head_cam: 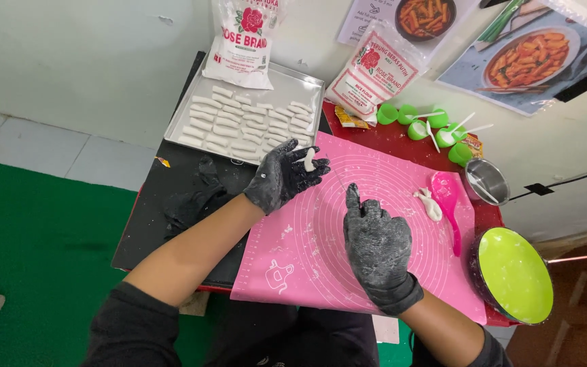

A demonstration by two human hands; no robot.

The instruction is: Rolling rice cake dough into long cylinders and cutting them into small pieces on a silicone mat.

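A soft, sticky-looking dough piece [309,160], held above the pink mat [321,238] by the closed left hand [281,175] fingers, is best pinched mid-length; the right hand [377,248] is loosely curled, empty.

Tray [310,85] behind mat [321,231]; bowl [514,275] right

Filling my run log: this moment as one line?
left hand: holds dough piece | right hand: on pink mat, empty | tray: dough rows
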